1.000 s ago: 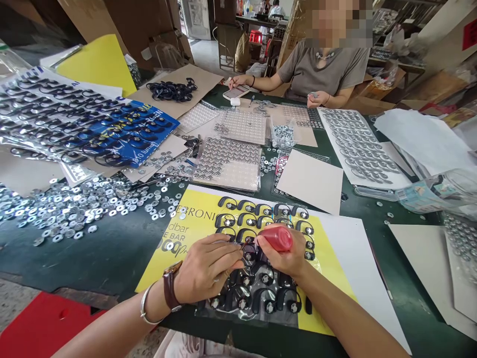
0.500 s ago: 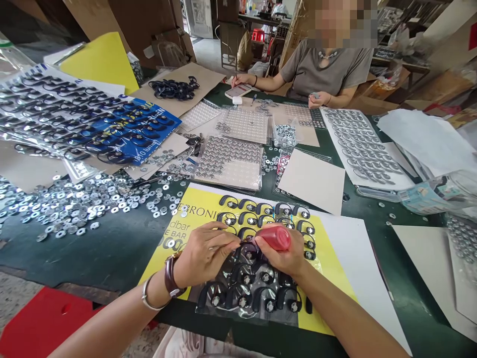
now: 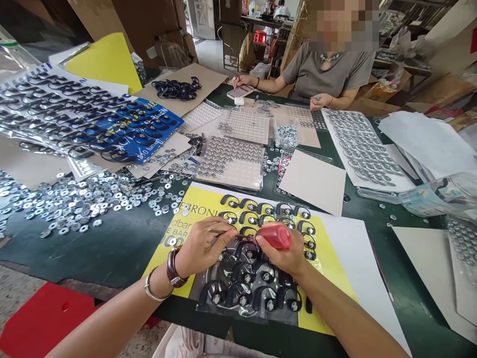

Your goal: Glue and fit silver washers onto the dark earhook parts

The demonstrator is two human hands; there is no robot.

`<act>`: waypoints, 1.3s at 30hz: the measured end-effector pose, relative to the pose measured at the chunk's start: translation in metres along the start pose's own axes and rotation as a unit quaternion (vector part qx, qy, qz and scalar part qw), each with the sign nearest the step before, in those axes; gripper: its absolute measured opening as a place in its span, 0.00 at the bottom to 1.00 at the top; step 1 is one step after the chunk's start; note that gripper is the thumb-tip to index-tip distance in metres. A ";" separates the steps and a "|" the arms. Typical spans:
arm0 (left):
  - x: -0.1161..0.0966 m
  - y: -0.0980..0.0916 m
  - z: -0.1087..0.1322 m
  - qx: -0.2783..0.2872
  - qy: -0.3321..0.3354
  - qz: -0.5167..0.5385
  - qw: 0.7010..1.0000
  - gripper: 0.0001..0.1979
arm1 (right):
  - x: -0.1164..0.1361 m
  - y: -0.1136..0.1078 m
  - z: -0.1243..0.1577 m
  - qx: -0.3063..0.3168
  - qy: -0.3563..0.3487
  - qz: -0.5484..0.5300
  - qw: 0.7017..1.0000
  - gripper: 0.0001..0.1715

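Note:
My right hand [image 3: 288,253] is wrapped round a small red squeeze bottle [image 3: 274,235], tilted with its narrow end toward the left. My left hand [image 3: 206,246] pinches a thin, dark, tweezers-like tool [image 3: 243,235]. Its tip is close to the bottle's narrow end, but I cannot tell whether they touch. Beneath both hands lie rows of black ear-hook-shaped pieces [image 3: 246,273] with round silvery centres, on clear plastic film over a yellow printed sheet [image 3: 335,258]. My fingers hide some pieces in the middle rows.
Loose metal washers [image 3: 93,199] are heaped at left. Behind the work sheet stand trays of small round parts [image 3: 231,161] and a blank card [image 3: 315,179]. Grey hook-shaped pieces [image 3: 365,144] cover a white sheet at right. Across the table sits a co-worker [image 3: 328,74] with a phone [image 3: 239,91].
My left hand has shifted slightly left and up, and more of the thin tool shows beyond its fingertips. My right hand and the red bottle have hardly moved.

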State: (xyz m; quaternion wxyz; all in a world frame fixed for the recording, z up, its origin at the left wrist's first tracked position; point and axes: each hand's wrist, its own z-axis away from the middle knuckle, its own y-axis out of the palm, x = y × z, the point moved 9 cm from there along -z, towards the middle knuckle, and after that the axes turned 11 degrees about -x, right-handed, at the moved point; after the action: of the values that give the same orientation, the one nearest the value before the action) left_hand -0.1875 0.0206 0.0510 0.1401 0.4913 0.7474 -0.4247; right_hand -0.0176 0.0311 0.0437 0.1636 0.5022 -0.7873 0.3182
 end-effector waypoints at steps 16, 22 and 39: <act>0.027 0.002 0.004 0.015 -0.125 0.018 0.992 0.13 | 0.021 0.008 0.015 0.066 -0.144 -0.012 0.987 0.27; 0.004 -0.001 0.003 0.003 -0.026 0.008 1.000 0.09 | -0.013 -0.013 -0.010 0.013 0.126 -0.090 0.988 0.13; -0.051 0.010 0.004 0.063 0.255 -0.130 0.956 0.10 | -0.059 0.020 -0.037 0.072 0.242 -0.112 0.961 0.13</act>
State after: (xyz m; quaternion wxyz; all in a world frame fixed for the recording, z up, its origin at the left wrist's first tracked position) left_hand -0.1559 -0.0123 0.0757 -0.1428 0.4896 0.7877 -0.3457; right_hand -0.0116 0.1016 0.0305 0.3472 0.5053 -0.6382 0.4657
